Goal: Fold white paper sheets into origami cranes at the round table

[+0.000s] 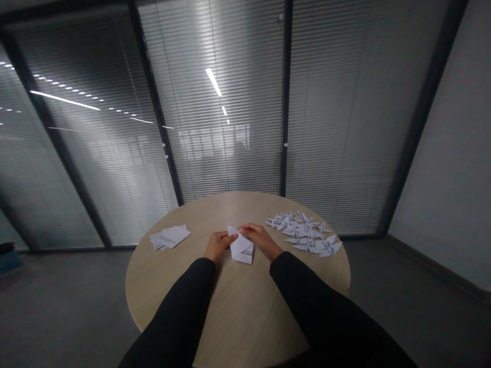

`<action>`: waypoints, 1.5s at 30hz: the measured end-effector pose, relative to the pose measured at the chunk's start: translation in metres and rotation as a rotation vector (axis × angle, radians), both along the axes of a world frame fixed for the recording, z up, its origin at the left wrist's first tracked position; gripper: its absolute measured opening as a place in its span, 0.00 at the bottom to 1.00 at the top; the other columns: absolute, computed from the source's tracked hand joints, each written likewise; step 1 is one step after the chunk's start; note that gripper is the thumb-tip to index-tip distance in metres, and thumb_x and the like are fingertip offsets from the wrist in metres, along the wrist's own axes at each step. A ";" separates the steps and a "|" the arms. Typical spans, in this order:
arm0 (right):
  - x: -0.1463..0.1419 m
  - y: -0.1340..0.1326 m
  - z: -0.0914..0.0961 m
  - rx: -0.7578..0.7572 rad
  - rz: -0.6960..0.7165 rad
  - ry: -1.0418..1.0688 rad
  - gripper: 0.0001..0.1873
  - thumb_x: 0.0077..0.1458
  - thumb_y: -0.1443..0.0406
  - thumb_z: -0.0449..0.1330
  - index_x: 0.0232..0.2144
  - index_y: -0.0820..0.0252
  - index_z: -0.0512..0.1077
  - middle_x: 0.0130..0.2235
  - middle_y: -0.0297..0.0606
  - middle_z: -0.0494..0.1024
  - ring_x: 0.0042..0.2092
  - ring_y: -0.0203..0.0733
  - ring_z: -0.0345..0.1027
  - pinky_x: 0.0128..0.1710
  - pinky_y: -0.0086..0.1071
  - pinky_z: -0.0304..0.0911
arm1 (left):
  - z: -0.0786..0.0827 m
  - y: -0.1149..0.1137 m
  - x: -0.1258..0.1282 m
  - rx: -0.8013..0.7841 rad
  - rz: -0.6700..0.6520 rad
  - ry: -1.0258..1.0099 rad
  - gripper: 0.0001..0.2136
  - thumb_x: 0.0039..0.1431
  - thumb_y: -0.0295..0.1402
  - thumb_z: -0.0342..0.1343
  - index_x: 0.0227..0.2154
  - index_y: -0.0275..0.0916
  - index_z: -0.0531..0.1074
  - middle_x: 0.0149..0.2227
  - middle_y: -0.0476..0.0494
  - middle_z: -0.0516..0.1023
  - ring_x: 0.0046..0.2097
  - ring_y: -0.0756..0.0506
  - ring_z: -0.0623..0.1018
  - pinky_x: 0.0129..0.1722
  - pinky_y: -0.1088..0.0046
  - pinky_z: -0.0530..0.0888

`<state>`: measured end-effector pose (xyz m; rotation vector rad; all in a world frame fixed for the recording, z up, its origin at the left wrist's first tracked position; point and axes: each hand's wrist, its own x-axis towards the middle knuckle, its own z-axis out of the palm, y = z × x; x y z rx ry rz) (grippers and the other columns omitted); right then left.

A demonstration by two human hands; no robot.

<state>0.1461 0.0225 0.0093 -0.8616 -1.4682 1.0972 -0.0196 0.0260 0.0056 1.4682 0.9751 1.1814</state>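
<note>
Folded paper [241, 251] was pinched near top between left hand [218, 245] and right hand [259, 237], fingers [222, 234] partly hidden; print [247, 252] illegible. Right of right hand, paper cranes [305, 231] overlapped, hard to count.

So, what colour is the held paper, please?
The held paper is white with dark print (head view).

I'm counting two hands [218, 245], one folded paper [241, 249], one sheet pile [173, 236], one counter [238, 306], paper cranes [303, 231] too crowded to number.
</note>
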 end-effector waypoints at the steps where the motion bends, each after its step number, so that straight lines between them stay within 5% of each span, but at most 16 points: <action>1: -0.001 0.000 0.000 0.008 0.008 -0.018 0.19 0.39 0.55 0.64 0.31 0.64 0.74 0.29 0.37 0.76 0.32 0.39 0.68 0.32 0.30 0.60 | -0.001 -0.001 0.001 0.003 -0.038 0.051 0.20 0.35 0.45 0.64 0.22 0.29 0.76 0.18 0.44 0.72 0.21 0.51 0.68 0.23 0.76 0.63; 5: -0.004 0.001 -0.003 0.086 -0.003 -0.071 0.15 0.37 0.57 0.65 0.25 0.64 0.76 0.26 0.37 0.76 0.29 0.39 0.67 0.30 0.30 0.59 | -0.002 -0.007 0.007 0.039 -0.096 0.217 0.18 0.35 0.45 0.63 0.20 0.31 0.75 0.16 0.49 0.68 0.19 0.53 0.64 0.21 0.77 0.59; 11: -0.001 0.002 0.000 0.121 -0.151 -0.052 0.11 0.36 0.59 0.65 0.19 0.62 0.75 0.24 0.36 0.75 0.29 0.38 0.66 0.31 0.31 0.59 | -0.001 -0.010 0.011 -0.016 -0.098 0.207 0.20 0.35 0.47 0.63 0.20 0.30 0.75 0.16 0.46 0.70 0.18 0.54 0.63 0.20 0.76 0.57; 24: 0.007 -0.004 0.009 0.063 -0.352 0.129 0.11 0.36 0.59 0.64 0.20 0.63 0.75 0.23 0.36 0.73 0.28 0.37 0.63 0.28 0.29 0.56 | 0.003 -0.014 0.010 -0.117 -0.298 0.204 0.20 0.31 0.46 0.66 0.21 0.31 0.76 0.22 0.41 0.77 0.24 0.47 0.75 0.28 0.71 0.71; 36: 0.005 -0.003 0.006 0.044 -0.184 0.112 0.16 0.37 0.54 0.64 0.18 0.62 0.70 0.19 0.30 0.67 0.22 0.32 0.57 0.22 0.27 0.50 | -0.006 -0.009 0.010 -0.097 -0.286 0.175 0.21 0.34 0.47 0.64 0.24 0.32 0.75 0.25 0.41 0.77 0.27 0.46 0.75 0.28 0.71 0.71; 45: 0.003 -0.008 0.010 0.078 -0.162 0.026 0.15 0.36 0.55 0.65 0.16 0.63 0.72 0.19 0.32 0.70 0.24 0.34 0.60 0.25 0.28 0.54 | -0.003 -0.005 0.012 0.117 -0.128 0.121 0.22 0.43 0.50 0.57 0.23 0.31 0.74 0.18 0.48 0.69 0.21 0.52 0.65 0.22 0.77 0.61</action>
